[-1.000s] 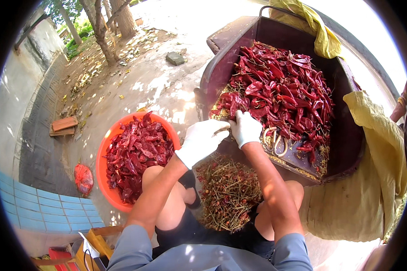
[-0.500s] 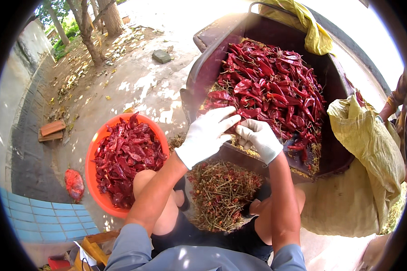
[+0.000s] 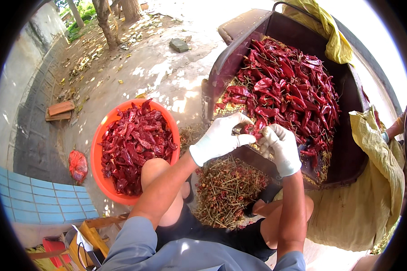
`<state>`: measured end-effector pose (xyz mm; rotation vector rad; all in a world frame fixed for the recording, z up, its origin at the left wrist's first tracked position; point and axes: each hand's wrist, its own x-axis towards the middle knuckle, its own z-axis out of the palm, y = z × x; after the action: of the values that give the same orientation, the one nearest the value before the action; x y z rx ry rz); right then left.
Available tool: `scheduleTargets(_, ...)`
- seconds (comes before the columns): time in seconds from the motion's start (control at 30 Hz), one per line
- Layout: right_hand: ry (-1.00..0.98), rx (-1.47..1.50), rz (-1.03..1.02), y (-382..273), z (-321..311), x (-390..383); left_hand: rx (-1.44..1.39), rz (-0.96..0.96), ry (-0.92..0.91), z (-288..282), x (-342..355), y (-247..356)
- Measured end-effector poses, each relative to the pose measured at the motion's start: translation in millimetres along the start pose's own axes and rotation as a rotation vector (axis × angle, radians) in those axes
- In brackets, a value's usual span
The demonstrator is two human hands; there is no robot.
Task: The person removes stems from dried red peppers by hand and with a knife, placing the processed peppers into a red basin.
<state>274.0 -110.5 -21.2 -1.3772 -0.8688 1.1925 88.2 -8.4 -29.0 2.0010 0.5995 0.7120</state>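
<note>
My white-gloved left hand [image 3: 221, 139] and right hand [image 3: 280, 147] meet above the front edge of a dark maroon bin [image 3: 352, 131], both pinching a dried red chilli [image 3: 257, 130] between their fingertips. Behind them a heap of red chillies [image 3: 288, 92] lies in the bin among yellow seeds. An orange basin [image 3: 97, 163] full of chilli pieces [image 3: 132, 142] stands left of my knees. Below my hands, between my legs, lies a pile of dry stems and debris [image 3: 226, 192].
A yellow sack [image 3: 375, 171] drapes at the right, where another person's arm [image 3: 395, 128] reaches in. Yellow cloth [image 3: 332, 31] hangs over the bin's rim. Left are a red plastic bag [image 3: 78, 165], bricks [image 3: 61, 110], blue tiles [image 3: 43, 203] and a wall [image 3: 29, 36]. A stone [image 3: 178, 45] lies ahead.
My right hand has moved right and down and turned, with a chilli now showing between both hands. The other person's arm shows further in at the right. The view has shifted.
</note>
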Motion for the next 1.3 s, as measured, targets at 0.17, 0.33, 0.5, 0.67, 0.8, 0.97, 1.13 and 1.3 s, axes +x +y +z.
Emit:
scheduleTargets(0.17, -0.02, 0.086, -0.132, 6.6, 18.4, -2.3, -0.119, -0.085, 0.094, 1.8, 0.7, 2.7)
scheduleTargets(0.33, 0.077, 0.236, -0.101, 11.7, 20.5, -2.3, -0.423, -0.119, 0.096, 10.2, 2.2, -12.7)
scheduleTargets(0.5, 0.069, 0.728, -0.077, 23.7, -1.1, 13.9, -0.792, -0.26, 0.252, 0.7, 5.9, -10.7)
scheduleTargets(0.67, 0.077, 0.745, -0.15, 28.8, 15.3, 9.7, -0.782, -0.207, 0.126, 11.5, -0.7, -15.0)
scheduleTargets(0.8, 0.298, -0.001, -0.488, 33.2, 41.2, 7.3, -1.059, -0.263, 0.163, 22.0, 0.5, -10.5)
scheduleTargets(0.97, 0.423, -0.762, -0.846, 35.1, 53.4, 2.8, -0.918, -0.242, 0.128, 26.2, -3.9, -14.2)
scheduleTargets(1.13, 0.403, -0.969, -0.98, 34.8, 50.8, 4.7, -0.621, -0.164, 0.078, 16.9, -6.8, -12.9)
scheduleTargets(1.3, 0.261, -0.547, -0.673, 23.7, 51.5, -6.1, -0.061, -0.168, 0.208, 4.7, -4.8, -3.6)
